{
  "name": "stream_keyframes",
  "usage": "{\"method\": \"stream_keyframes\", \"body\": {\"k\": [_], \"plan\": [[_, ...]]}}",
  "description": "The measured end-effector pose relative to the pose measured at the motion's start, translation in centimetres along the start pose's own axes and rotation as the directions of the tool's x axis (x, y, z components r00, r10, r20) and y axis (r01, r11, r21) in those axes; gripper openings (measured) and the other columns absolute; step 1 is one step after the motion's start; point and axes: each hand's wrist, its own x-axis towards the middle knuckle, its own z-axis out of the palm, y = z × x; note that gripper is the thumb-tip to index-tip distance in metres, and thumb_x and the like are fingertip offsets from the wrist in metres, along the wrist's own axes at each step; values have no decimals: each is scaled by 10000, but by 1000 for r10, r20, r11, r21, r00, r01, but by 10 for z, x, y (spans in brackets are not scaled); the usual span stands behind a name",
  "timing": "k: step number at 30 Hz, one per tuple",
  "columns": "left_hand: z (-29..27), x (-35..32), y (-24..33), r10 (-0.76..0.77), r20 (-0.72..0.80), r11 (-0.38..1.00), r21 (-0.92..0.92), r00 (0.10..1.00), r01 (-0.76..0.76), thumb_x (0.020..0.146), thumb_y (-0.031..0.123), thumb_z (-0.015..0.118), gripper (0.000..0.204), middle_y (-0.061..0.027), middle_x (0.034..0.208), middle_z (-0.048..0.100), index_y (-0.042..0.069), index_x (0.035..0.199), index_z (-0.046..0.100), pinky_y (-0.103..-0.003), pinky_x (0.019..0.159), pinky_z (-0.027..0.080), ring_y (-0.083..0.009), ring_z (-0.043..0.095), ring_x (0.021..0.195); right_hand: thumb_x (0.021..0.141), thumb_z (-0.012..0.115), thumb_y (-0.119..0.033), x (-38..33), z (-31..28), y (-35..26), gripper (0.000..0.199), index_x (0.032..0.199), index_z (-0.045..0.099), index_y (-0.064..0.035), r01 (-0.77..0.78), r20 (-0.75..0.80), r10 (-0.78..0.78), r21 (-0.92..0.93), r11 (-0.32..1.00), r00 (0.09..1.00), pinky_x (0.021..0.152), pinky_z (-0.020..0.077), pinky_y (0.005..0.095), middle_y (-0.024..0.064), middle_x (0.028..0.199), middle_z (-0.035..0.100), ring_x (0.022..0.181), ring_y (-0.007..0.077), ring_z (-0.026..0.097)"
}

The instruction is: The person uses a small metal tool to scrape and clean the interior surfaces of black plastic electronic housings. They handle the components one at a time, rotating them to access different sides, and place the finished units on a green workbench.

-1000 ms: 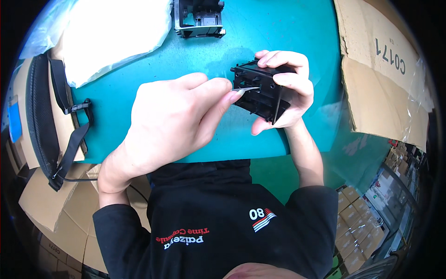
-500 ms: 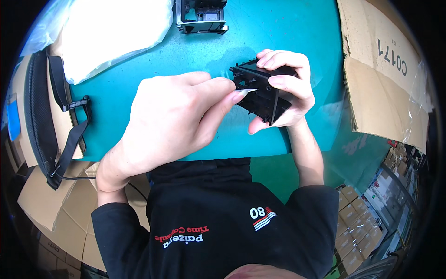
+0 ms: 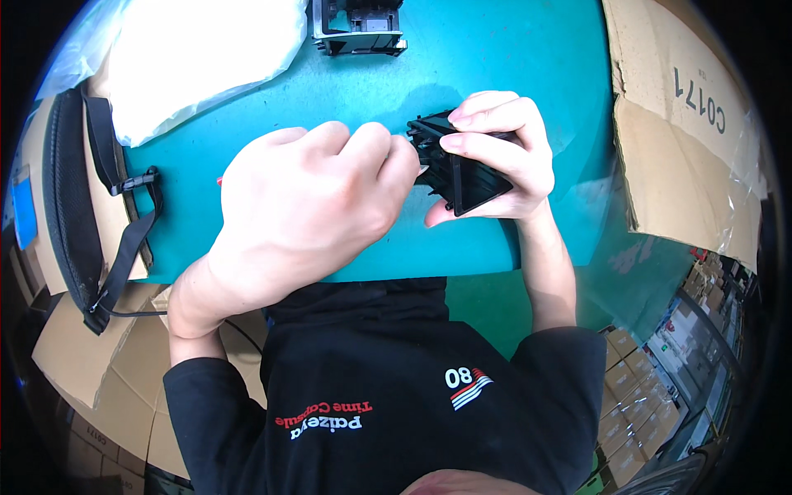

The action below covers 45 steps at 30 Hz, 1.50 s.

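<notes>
Between the fingers and thumb of my right hand (image 3: 507,153) is a black plastic housing (image 3: 462,177), angular and open-sided, with small pegs and ribs along its left edge. That hand is closed on the part, thumb at its lower edge. My left hand (image 3: 322,186) is curled in a fist, back of the hand upward, against the housing's left side. It grips a slim tool (image 3: 424,170) with a pointed metal tip that pokes out toward the housing. A bit of red shows behind the fist; most of the tool is hidden, so its exact kind is unclear.
A second black plastic housing (image 3: 360,33) sits at the far edge of the green table (image 3: 528,49). A white plastic bag (image 3: 206,66) lies far left, beside a black padded strap with a buckle (image 3: 74,206). A cardboard box (image 3: 676,140) stands at right.
My left fist has turned over so its knuckles face up, and less of the metal tip shows. The housing has tilted and shifted slightly left in my right hand.
</notes>
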Motion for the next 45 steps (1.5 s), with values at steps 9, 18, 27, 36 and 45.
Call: {"method": "stream_keyframes", "body": {"k": [9, 18, 27, 36, 45], "plan": [[6, -1, 4, -32, -79, 998, 60, 996, 36, 843, 252, 772, 179, 8, 764, 432, 161, 969, 684, -310, 539, 407, -140, 506, 641, 548, 989, -429, 2, -3, -1, 667, 1099, 814, -97, 44, 2, -44, -92, 995, 999, 811, 567, 372, 74, 1047, 661, 973, 261, 659], [12, 4, -25, -184, -160, 876, -475, 970, 88, 878, 106, 783, 399, -59, 820, 579, 94, 1277, 765, -286, 610, 463, -160, 562, 668, 740, 733, -780, -12, -10, 10, 1028, 1338, 544, 35, -288, -210, 406, 432, 854, 889, 913, 562, 427, 165, 1194, 636, 1071, 283, 654], [53, 12, -10, -172, -273, 836, -548, 947, -6, 860, 180, 820, 432, -29, 790, 544, 132, 1282, 742, -301, 525, 458, -151, 552, 596, 959, 390, -828, -10, -1, 5, 1012, 1464, 493, 43, -212, 301, 794, 952, -220, 528, 975, 582, 467, 189, 1263, 669, 1148, 309, 663], [58, 13, -6, -124, -294, 874, -484, 948, -35, 844, 241, 839, 425, -8, 797, 529, 154, 1249, 740, -296, 500, 467, -145, 565, 572, 980, 328, -827, -7, 4, -1, 953, 1391, 580, -4, -369, 319, 876, 912, -180, 361, 952, 593, 445, 166, 1242, 675, 1139, 281, 668], [54, 12, -7, -111, -266, 887, -461, 958, -26, 859, 215, 827, 379, -25, 784, 528, 120, 1217, 745, -297, 497, 459, -153, 559, 574, 978, 330, -828, 3, 7, -10, 960, 1385, 604, -3, -512, 256, 932, 854, -92, 258, 963, 592, 433, 171, 1259, 688, 1134, 268, 680]]}}
